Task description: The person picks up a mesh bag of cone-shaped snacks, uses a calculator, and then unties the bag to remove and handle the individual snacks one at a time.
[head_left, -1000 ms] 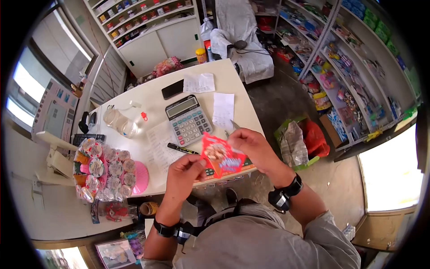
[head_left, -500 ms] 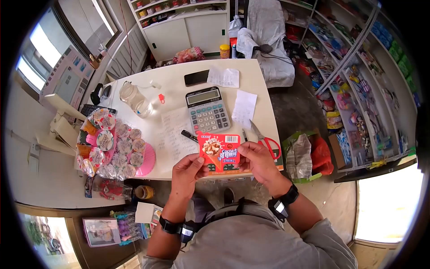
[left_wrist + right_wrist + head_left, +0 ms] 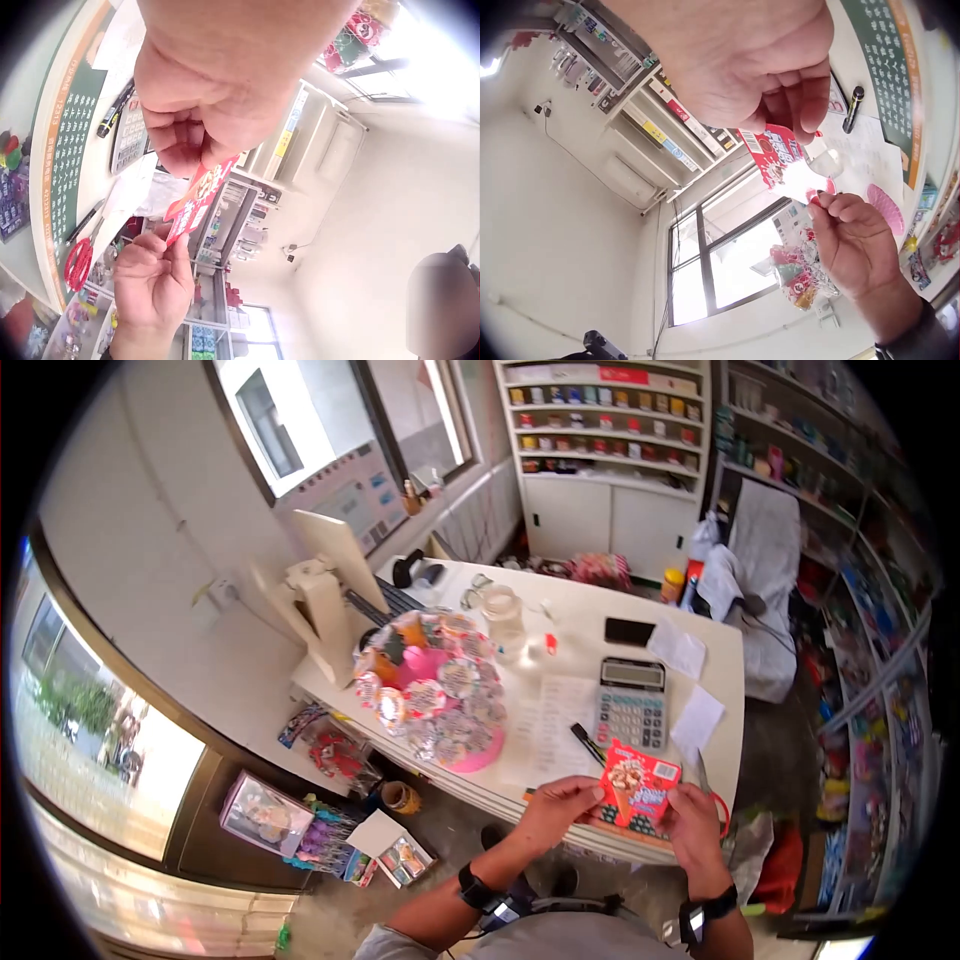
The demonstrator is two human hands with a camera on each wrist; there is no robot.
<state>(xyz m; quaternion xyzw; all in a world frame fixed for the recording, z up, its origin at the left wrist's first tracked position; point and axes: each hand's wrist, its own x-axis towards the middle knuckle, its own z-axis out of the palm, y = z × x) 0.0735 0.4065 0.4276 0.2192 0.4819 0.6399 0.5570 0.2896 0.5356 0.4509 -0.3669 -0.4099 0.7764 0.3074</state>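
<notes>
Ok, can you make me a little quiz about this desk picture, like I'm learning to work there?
1. Pick one. What do the left hand and the right hand hold together?
A) a glass jar
B) a red packet
C) a black marker

2. True or false? In the head view, the phone lies farther from the hands than the calculator.

3. Fill the gap. The scissors have ____ handles.

Key: 1. B. 2. True. 3. Red.
</notes>
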